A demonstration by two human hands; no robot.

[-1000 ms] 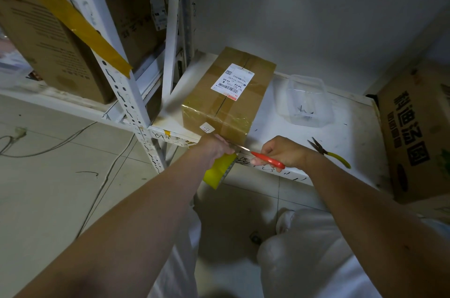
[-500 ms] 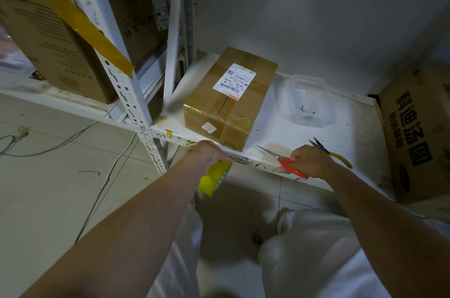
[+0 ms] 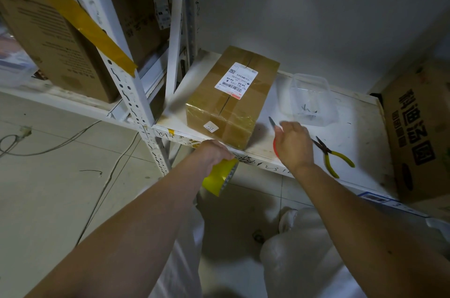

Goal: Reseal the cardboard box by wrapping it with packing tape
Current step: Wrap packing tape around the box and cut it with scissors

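The cardboard box (image 3: 233, 100) lies on the white shelf (image 3: 353, 127), with a white shipping label on top and glossy tape around its near end. My left hand (image 3: 213, 152) grips a yellow tape roll (image 3: 220, 177) just below the shelf's front edge, under the box's near corner. To the right of the box, my right hand (image 3: 293, 145) holds red-handled scissors (image 3: 274, 126) over the shelf. Their blades point up and left; the hand hides most of the red handle.
Yellow-handled pliers (image 3: 333, 155) lie on the shelf right of my right hand. A clear plastic tub (image 3: 310, 99) with small dark bits stands behind it. A printed carton (image 3: 418, 132) is at the far right, a perforated white upright (image 3: 126, 93) and big cartons at the left.
My right hand has carried the scissors from the tape at the shelf's edge to the right and up over the shelf. My left hand stays below the edge with the roll.
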